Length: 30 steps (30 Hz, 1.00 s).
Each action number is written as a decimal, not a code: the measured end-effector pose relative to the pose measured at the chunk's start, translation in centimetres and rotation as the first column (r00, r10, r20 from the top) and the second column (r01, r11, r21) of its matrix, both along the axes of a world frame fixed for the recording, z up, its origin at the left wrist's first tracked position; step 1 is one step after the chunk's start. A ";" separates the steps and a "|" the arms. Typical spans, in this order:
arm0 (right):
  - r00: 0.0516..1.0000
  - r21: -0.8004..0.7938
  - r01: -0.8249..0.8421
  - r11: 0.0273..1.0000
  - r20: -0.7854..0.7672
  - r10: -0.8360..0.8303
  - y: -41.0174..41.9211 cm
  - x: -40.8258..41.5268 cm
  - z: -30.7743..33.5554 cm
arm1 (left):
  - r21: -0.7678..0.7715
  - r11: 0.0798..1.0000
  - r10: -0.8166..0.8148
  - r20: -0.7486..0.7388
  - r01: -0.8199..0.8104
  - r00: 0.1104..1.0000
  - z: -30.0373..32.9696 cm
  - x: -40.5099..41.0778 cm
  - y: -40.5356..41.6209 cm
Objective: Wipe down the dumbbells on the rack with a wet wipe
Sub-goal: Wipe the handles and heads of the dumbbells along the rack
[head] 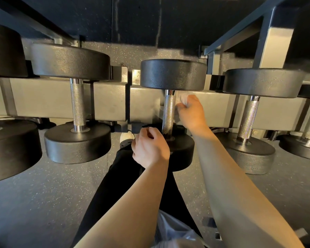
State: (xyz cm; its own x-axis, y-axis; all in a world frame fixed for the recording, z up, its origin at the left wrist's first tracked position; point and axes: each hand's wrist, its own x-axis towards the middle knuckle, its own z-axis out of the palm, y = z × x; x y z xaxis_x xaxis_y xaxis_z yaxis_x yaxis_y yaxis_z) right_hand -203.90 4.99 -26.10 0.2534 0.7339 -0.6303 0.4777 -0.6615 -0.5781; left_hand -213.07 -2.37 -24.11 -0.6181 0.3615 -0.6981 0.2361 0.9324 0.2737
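Our right hand [192, 111] bunches the white wet wipe [183, 101] in curled fingers just beside the knurled handle of the middle dumbbell [173, 74] on the grey rack [43, 99]. Our left hand [149, 149] hovers loosely curled over its near head, holding nothing.

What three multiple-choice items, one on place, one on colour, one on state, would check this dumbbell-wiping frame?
1. Where is the wet wipe?
A. on the floor
B. in the right hand, beside the middle dumbbell's handle
C. draped over the rack beam

2. What colour are the dumbbell heads?
A. black
B. red
C. yellow

3. How is the left hand?
A. flat on the floor
B. gripping the handle
C. loosely curled, holding nothing

Key: 1 B, white cloth shows at its fingers; 2 A, every head is black; 3 C, nothing visible in it.
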 end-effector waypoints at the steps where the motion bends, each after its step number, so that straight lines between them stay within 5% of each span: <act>1: 0.986 -0.049 0.104 0.993 -0.125 -0.109 0.1 -0.7 -0.1 | 0.000 1.000 0.001 0.001 -0.001 1.000 0.0 0.0 0.0; 4: 0.696 -0.266 0.455 0.850 -0.488 -0.526 0.3 -1.2 0.5 | 0.000 1.000 0.003 -0.001 -0.003 1.000 0.2 0.0 0.0; 6: 0.619 -0.303 0.440 0.845 -0.579 -0.530 0.3 -0.4 0.7 | 0.004 1.000 0.002 0.002 -0.002 1.000 0.3 0.0 0.1; 9: 0.743 -0.253 0.268 0.930 -0.560 -0.366 0.1 -0.3 0.1 | -0.005 1.000 0.005 0.006 -0.005 1.000 0.3 0.0 0.1; 14: 0.957 -0.173 -0.069 0.982 -0.288 0.017 -2.2 0.0 -0.2 | -0.021 1.000 -0.017 0.008 0.017 1.000 0.4 0.0 0.1; 21: 0.817 -0.196 -0.577 0.793 -0.158 0.555 -3.6 3.0 -1.9 | -0.026 1.000 0.001 -0.007 -0.001 1.000 0.4 0.1 0.3; 22: 0.848 -0.211 -0.529 0.822 -0.174 0.500 -2.9 2.6 -1.9 | -0.026 1.000 0.005 -0.010 -0.005 1.000 0.4 0.1 0.3; 24: 0.947 -0.268 -0.137 0.954 -0.319 0.046 -1.2 1.6 -1.4 | -0.023 1.000 0.009 -0.010 -0.009 1.000 0.3 0.1 0.2; 26: 0.796 -0.343 0.266 0.901 -0.449 -0.406 -0.1 0.9 -0.9 | -0.020 1.000 0.009 -0.010 -0.009 1.000 0.3 0.1 0.1; 30: 0.734 -0.327 0.315 0.891 -0.511 -0.447 0.1 -0.2 -0.9 | -0.007 1.000 -0.003 -0.019 0.002 1.000 0.3 0.1 0.1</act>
